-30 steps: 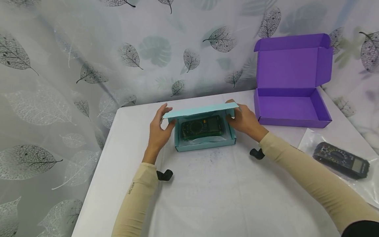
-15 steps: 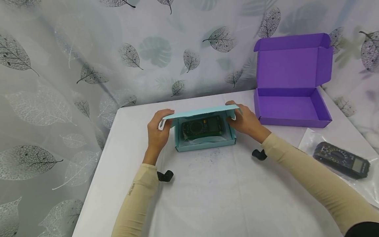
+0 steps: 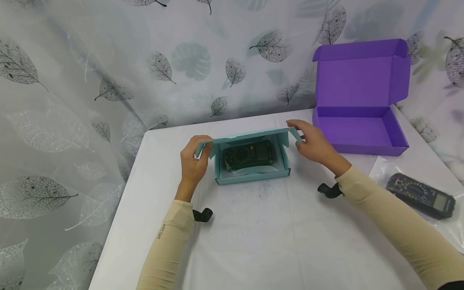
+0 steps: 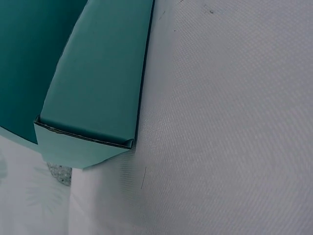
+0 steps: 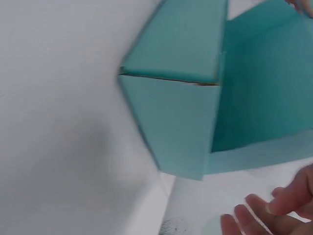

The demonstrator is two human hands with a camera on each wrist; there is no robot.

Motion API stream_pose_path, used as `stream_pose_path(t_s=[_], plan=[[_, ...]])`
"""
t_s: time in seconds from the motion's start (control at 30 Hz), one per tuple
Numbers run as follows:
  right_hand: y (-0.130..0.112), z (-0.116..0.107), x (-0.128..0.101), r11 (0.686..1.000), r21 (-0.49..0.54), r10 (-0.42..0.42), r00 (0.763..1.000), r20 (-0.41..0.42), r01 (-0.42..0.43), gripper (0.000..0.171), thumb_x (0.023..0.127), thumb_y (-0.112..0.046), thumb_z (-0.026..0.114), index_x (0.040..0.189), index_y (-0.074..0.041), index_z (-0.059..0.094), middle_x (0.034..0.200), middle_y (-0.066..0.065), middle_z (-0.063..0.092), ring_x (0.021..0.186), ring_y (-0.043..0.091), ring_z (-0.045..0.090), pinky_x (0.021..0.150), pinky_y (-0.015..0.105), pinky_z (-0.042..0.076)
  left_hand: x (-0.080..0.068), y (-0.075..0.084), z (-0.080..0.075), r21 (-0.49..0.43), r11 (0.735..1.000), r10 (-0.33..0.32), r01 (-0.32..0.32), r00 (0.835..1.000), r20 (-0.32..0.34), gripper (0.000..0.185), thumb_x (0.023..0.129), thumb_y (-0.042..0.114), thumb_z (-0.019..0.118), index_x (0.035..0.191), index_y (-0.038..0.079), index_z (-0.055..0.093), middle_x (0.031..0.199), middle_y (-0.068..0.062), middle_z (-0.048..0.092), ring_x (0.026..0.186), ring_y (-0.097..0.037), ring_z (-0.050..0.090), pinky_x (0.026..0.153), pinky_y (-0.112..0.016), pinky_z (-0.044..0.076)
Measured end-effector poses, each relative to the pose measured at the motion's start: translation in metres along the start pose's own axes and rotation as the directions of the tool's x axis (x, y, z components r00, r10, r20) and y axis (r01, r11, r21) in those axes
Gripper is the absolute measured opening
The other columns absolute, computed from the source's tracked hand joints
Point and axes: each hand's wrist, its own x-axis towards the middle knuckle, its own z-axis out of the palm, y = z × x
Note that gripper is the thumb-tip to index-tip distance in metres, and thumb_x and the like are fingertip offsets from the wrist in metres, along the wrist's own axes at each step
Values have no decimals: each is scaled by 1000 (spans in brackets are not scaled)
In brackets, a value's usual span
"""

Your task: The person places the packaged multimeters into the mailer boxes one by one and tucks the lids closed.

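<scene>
Sitting right of left hand: a teal box.

Between your left hand and your right hand, the box is teal, holding a dark meter with one orange spot. Beyond your right hand, the carton is purple; closer along that arm, another meter is black. Your sleeves are beige. Beneath your hands, the cloth is white; past them, the curtain is pale grey, patterned with black, white and grey-green leaves.
</scene>
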Motion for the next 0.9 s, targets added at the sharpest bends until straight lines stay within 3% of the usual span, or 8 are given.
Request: stream_pose_path(t_s=[0.13,0.27,0.33,0.4,0.57,0.63,0.9], plan=[[-14,-9,-4,990,140,-8,988,-157,31,50,95,12,46,140,-3,62,134,16,66,125,31,59,95,42,52,5,15,0,22,1000,-14,14,1000,-10,12,91,-14,68,98,-5,72,99,-19,72,93,-35,68,89,-37,53],[-27,-13,-9,976,197,-41,967,-253,93,31,104,-5,54,129,-9,73,122,8,73,110,18,63,80,27,46,10,32,-2,22,1000,-10,11,1000,-11,8,90,-14,66,94,-9,70,93,-21,70,85,-36,67,83,-34,53],[-32,-13,-12,973,192,-73,961,-266,127,27,107,-14,56,127,-12,75,120,5,74,102,15,63,74,27,43,11,37,-3,20,1000,-11,12,1000,-10,6,91,-12,65,93,-8,70,90,-20,69,82,-34,66,81,-33,53],[-34,-13,-14,971,181,-107,958,-265,158,26,107,-16,59,126,-13,75,118,2,74,96,13,63,72,27,44,9,32,-3,25,999,-19,20,1000,-11,5,93,-8,65,91,-7,69,87,-18,68,80,-32,64,79,-32,52],[-36,-9,-17,966,151,-165,948,-272,211,18,100,-8,70,116,-8,78,109,3,74,92,10,65,84,22,51,0,12,-1,48,998,-48,48,999,-5,11,97,5,66,90,-3,67,82,-12,66,76,-25,61,76,-31,50],[-35,-8,-16,965,137,-175,941,-289,222,13,97,-6,72,109,-6,79,104,3,75,91,8,65,88,21,51,-2,11,0,44,997,-65,65,998,-4,11,97,6,66,91,-4,66,81,-12,67,75,-26,63,77,-32,51],[-32,-4,-16,956,95,-234,917,-322,278,9,94,1,73,98,-5,79,95,4,75,85,5,64,85,19,50,3,46,-5,55,995,-87,88,996,-32,7,93,-5,63,87,-10,62,78,-20,67,76,-39,66,85,-39,52]])
